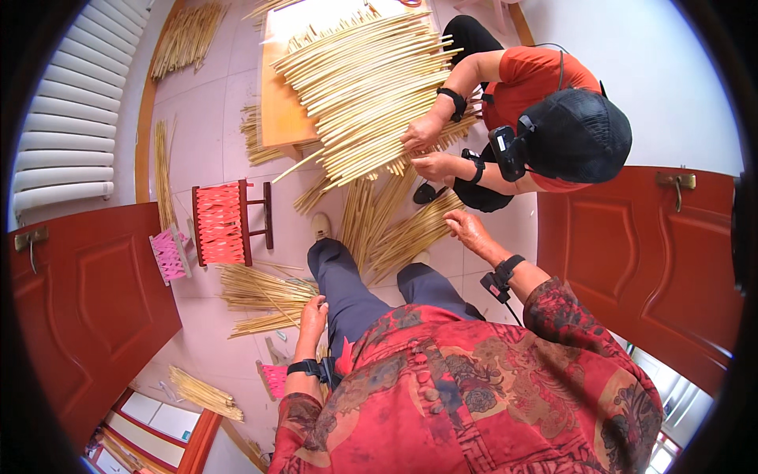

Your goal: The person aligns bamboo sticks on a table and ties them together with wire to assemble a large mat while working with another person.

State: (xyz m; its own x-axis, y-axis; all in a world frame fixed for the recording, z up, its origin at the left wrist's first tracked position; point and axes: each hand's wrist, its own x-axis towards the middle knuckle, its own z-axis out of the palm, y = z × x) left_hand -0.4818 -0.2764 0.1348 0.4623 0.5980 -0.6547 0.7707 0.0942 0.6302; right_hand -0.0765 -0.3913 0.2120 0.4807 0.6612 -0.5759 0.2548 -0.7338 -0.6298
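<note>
My left hand [313,314] hangs low beside my left trouser leg, fingers curled on something I cannot make out, near loose pale sticks [260,294] lying on the floor. My right hand [466,231] is raised over another fan of sticks [410,241], loosely open with bent fingers and apparently empty. Beyond it, a co-worker [557,118] in an orange-red top and black cap has both hands [426,134] at the near edge of a mat of parallel sticks [359,79] laid over a wooden table [280,118].
Red doors [91,316] [600,253] flank me. A white radiator [67,134] is at the upper left. Wooden frames wound with red strips [221,225] and pink strips [170,254] stand left of my legs. Stick bundles [185,39] [201,391] lie along the left floor.
</note>
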